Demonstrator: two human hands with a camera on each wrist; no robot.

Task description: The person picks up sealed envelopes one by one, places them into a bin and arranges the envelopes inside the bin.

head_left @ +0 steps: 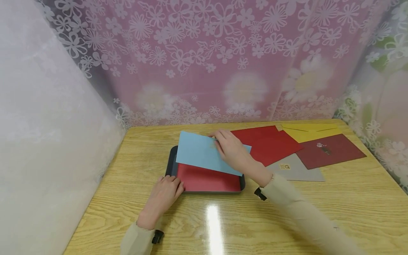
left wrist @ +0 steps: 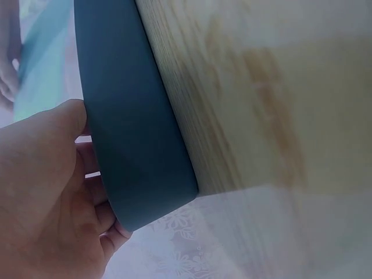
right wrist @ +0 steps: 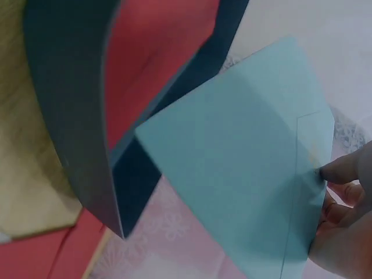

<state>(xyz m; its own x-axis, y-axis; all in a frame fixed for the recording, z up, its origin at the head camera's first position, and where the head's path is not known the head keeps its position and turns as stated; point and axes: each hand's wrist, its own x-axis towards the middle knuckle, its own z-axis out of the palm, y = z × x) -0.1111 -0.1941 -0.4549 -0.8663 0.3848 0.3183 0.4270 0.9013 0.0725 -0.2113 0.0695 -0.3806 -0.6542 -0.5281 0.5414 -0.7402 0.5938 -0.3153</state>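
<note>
My right hand [head_left: 233, 150] pinches a light blue envelope [head_left: 194, 150] by its far edge and holds it tilted above a dark tray [head_left: 210, 192]. In the right wrist view the envelope's flap line shows, with the thumb on one face and the fingers behind. A flat red sheet or envelope [head_left: 207, 180] lies inside the tray, partly covered from above by the blue one. At the tray's near left corner my left hand [head_left: 164, 193] grips the rim. The left wrist view shows its thumb against the tray's wall [left wrist: 128, 116] and the fingers curled over the edge.
Right of the tray lie red envelopes [head_left: 267, 143], a grey envelope [head_left: 298, 170] with a gold mark, a maroon envelope [head_left: 334, 152] and a yellow envelope [head_left: 313, 131], some overlapping. A floral curtain [head_left: 204, 71] hangs behind the wooden table [head_left: 134, 148].
</note>
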